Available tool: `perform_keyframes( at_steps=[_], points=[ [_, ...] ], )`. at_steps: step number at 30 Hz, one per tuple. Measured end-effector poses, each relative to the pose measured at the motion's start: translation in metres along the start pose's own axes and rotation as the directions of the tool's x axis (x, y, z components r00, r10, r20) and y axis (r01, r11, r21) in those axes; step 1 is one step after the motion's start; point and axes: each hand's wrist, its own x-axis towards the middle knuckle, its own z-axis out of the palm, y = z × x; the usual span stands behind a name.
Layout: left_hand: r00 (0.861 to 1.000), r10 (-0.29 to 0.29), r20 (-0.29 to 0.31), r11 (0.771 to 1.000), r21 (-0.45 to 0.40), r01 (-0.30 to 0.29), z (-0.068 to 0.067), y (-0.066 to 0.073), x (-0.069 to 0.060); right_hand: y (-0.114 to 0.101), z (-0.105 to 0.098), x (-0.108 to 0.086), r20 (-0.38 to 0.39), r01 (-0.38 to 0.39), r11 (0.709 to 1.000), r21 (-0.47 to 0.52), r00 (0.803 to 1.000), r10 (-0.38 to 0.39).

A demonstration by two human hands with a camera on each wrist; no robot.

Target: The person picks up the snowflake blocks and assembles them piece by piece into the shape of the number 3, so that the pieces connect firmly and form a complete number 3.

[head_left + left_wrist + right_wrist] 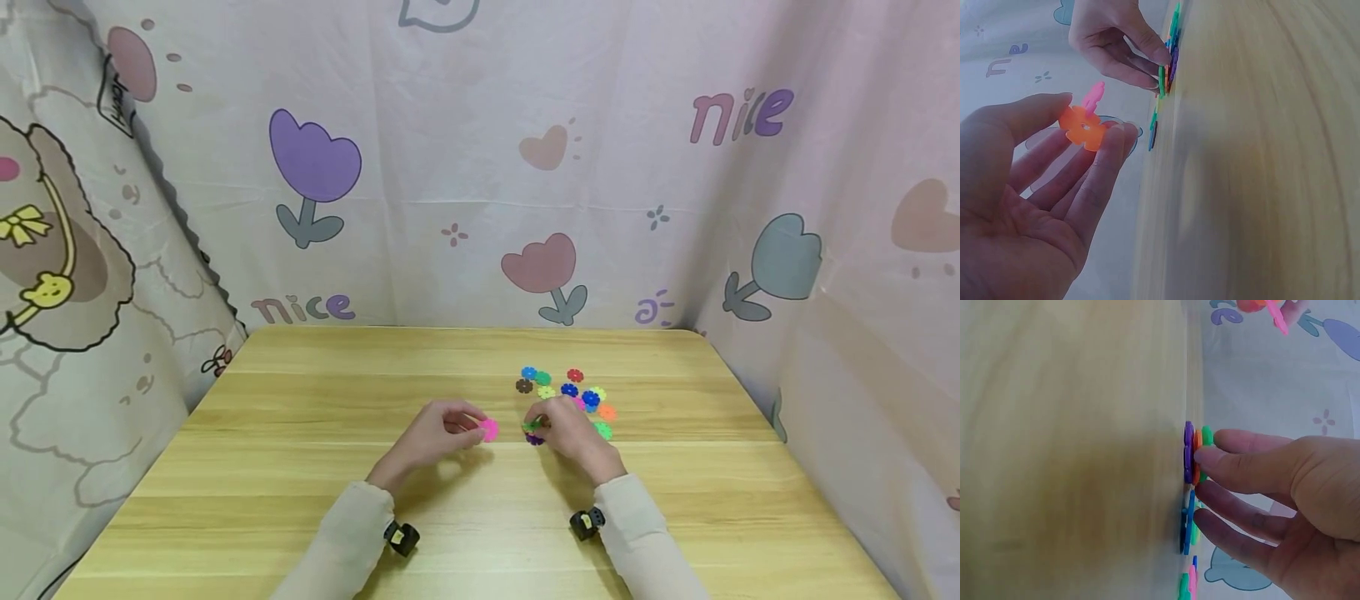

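Note:
Between its thumb and fingertips, my left hand point(438, 433) pinches an orange flower-shaped interlocking disc point(1083, 128). A pink disc point(1094, 97) is joined to it at an angle, and both are held above the table. To the right, my right hand point(572, 429) is down at the near left side of a group of discs. Its thumb and forefinger pinch a green disc point(1207, 434). Right beside that lie an orange disc point(1197, 470) and a purple disc point(1188, 453); whether the thumb also touches the orange one, I cannot tell.
Several more discs lie loose on the wooden table point(300, 467), among them a brown disc point(524, 386), a red disc point(575, 376), an orange disc point(607, 412) and a green disc point(603, 431). A patterned curtain point(420, 167) hangs behind the table and at both sides.

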Motion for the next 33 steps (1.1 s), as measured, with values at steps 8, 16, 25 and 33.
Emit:
perform_keyframes(
  at_steps=[8,16,25,33],
  points=[
    [1.0,-0.005,0.006,1.0,0.024,0.005,-0.001,-0.001,0.001,-0.001,-0.006,-0.002,0.045,-0.019,0.999,0.042,0.999,0.017],
    [1.0,-0.027,-0.006,0.998,0.052,0.027,-0.001,0.0,-0.001,-0.003,-0.007,-0.002,0.051,-0.032,0.999,0.033,0.998,0.03],
    [0.999,-0.032,0.015,0.999,-0.015,0.032,-0.002,-0.001,-0.001,-0.005,-0.007,-0.001,-0.045,0.026,1.0,0.016,0.999,-0.025],
    [0.998,-0.036,0.051,0.997,-0.068,0.04,-0.002,0.0,-0.001,-0.015,-0.012,0.001,-0.037,0.057,0.988,0.144,0.998,-0.053]
  ],
)
